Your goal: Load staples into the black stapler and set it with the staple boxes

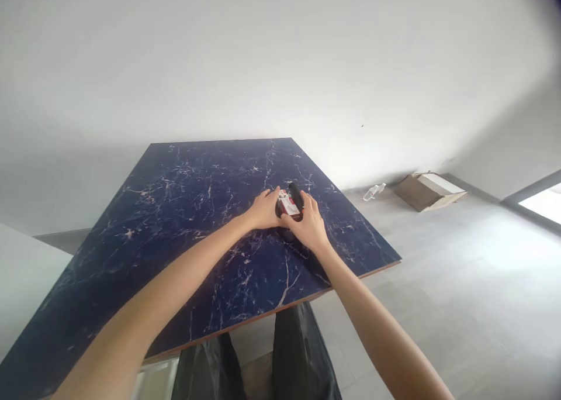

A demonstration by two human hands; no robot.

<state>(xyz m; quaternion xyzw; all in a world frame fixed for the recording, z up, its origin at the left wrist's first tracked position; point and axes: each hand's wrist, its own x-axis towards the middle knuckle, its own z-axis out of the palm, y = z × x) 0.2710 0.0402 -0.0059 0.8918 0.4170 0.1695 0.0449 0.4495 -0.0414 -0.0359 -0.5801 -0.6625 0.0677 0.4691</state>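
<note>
A small red and white item (289, 204), box-like in outline, is between my two hands over the dark blue marbled table (175, 213). Its exact kind is too small to make out. Along its right side runs a black elongated piece (295, 196), and something dark shows below it, partly hidden by my fingers. My left hand (265, 209) closes on the item from the left. From the right, my right hand (309, 221) wraps round it, thumb across the near side and fingers by the black piece.
The table's far edge lies close to a pale wall (219, 55). On the tiled floor to the right are a brown cardboard box (418, 193) and a crumpled white and clear item (374, 192). My legs (302, 353) are under the table's front edge.
</note>
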